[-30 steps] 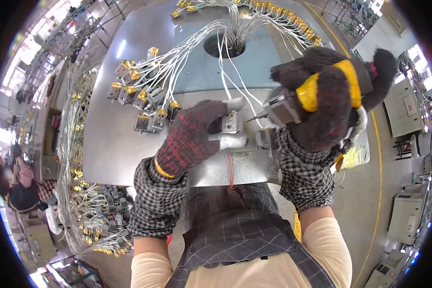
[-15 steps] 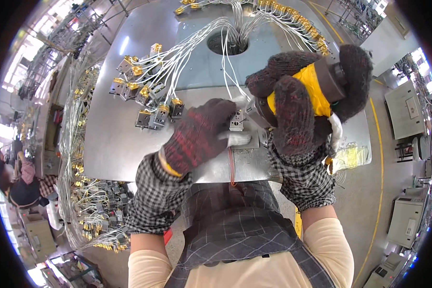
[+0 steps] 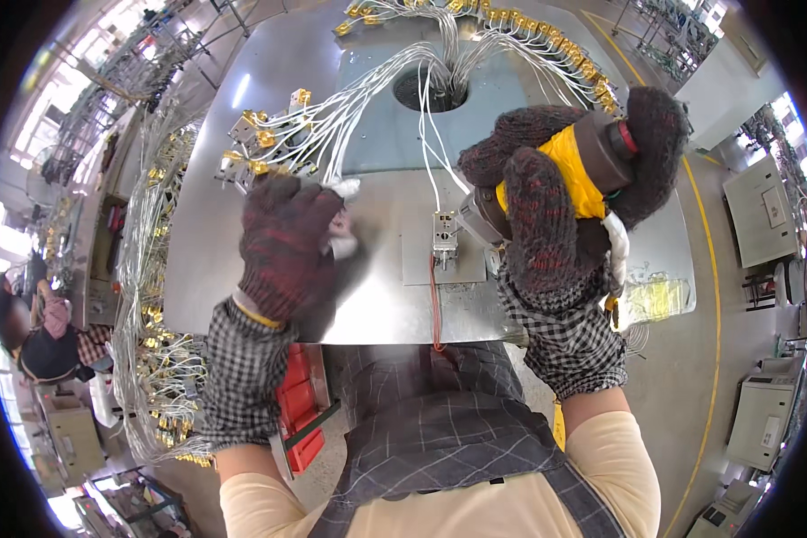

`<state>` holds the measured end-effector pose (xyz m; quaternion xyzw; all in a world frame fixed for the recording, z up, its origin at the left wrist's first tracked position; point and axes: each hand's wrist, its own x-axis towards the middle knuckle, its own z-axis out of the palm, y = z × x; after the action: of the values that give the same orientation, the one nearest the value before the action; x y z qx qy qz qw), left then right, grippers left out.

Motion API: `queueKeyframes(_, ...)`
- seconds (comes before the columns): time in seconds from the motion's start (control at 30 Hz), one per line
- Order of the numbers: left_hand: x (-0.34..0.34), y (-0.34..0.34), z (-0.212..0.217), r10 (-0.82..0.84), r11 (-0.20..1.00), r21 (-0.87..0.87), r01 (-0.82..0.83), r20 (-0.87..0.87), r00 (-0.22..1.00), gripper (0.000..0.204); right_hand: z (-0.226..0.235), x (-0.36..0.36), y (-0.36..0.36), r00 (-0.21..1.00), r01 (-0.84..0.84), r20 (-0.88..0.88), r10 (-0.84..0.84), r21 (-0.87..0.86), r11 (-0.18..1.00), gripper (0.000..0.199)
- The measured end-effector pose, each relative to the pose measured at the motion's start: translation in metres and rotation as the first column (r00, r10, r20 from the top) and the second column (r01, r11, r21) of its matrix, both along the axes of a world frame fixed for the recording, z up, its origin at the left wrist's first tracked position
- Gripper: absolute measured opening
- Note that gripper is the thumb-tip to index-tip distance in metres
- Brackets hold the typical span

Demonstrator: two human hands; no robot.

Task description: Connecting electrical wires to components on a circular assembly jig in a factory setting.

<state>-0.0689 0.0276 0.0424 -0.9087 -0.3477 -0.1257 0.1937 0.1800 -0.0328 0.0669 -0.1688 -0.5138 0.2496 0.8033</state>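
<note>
My right hand [image 3: 547, 211], in a dark knitted glove, is wrapped around a dark round-bodied handheld tool [image 3: 576, 170] with yellow tape about its middle and a red part at its end. Just left of the tool's metal tip, a small metal connector block [image 3: 445, 233] sits on a flat plate [image 3: 414, 255]. White wires run up from the block and reddish wires hang below it. My left hand [image 3: 287, 238], gloved, with white-covered fingertips apart, hovers at the left, partly hiding a cluster of wired metal blocks [image 3: 242, 134]. Nothing shows between its fingers.
White wires [image 3: 359, 99] fan out from a round hole [image 3: 430, 90] in the metal table [image 3: 206, 287]. Gold-coloured terminals [image 3: 574, 58] line the far right edge. Bundled wires hang left of the table, above red bins [image 3: 300, 408]. Another person [image 3: 49, 336] works at far left.
My left hand has moved left from the connector block to the wired block cluster, uncovering the block and plate. My right hand still holds the tool in nearly the same place.
</note>
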Motion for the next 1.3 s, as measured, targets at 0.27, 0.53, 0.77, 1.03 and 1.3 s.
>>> queueKeyframes(0.27, 0.015, -0.026, -0.013, 0.103, 0.688, -0.569, 0.45, 0.691, 0.716, 0.068, 0.001, 0.007, -0.002, 0.95, -0.309, 0.08, 0.303, 0.073, 0.948, 0.061)
queueKeyframes(0.53, 0.044, -0.039, -0.02, -0.103, 0.956, -0.21, 0.206, 0.417, 0.903, 0.07, -0.047, 0.045, -0.015, 0.794, -0.564, -0.363, 0.488, -0.139, 0.814, 0.077)
queueKeyframes(0.77, 0.05, -0.038, -0.024, 0.013, 0.882, -0.365, 0.298, 0.652, 0.758, 0.067, 0.012, 0.015, 0.016, 0.955, -0.255, 0.184, 0.231, 0.124, 0.959, 0.067)
queueKeyframes(1.03, 0.066, -0.02, -0.014, -0.03, 0.818, -0.357, 0.451, 0.757, 0.653, 0.057, 0.02, 0.019, 0.01, 0.933, 0.354, 0.097, -0.348, -0.067, 0.933, 0.066)
queueKeyframes(1.3, 0.084, -0.019, -0.012, -0.095, 0.827, -0.285, 0.484, 0.777, 0.622, 0.065, 0.013, 0.033, 0.015, 0.991, 0.127, 0.033, -0.129, 0.059, 0.99, 0.064)
